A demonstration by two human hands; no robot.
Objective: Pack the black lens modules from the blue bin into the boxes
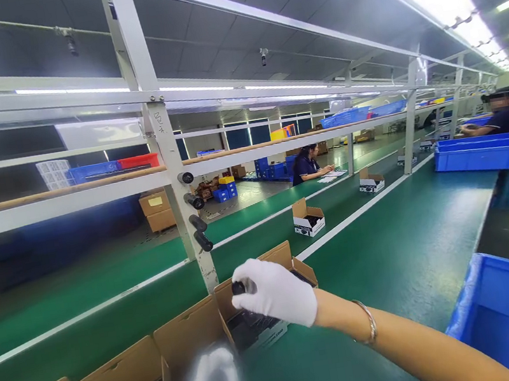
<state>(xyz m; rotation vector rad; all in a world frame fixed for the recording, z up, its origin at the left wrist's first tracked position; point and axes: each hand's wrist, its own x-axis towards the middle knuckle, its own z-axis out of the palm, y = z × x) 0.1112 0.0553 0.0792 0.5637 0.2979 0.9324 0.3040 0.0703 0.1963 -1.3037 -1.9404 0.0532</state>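
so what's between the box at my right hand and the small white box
Just bare green belt and its white stripe, nothing else, per the head view.

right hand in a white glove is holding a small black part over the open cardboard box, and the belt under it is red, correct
Not quite. The belt is green, not red, as the head view shows. The rest stands: the right hand in its white glove holds a small black part over the open cardboard box.
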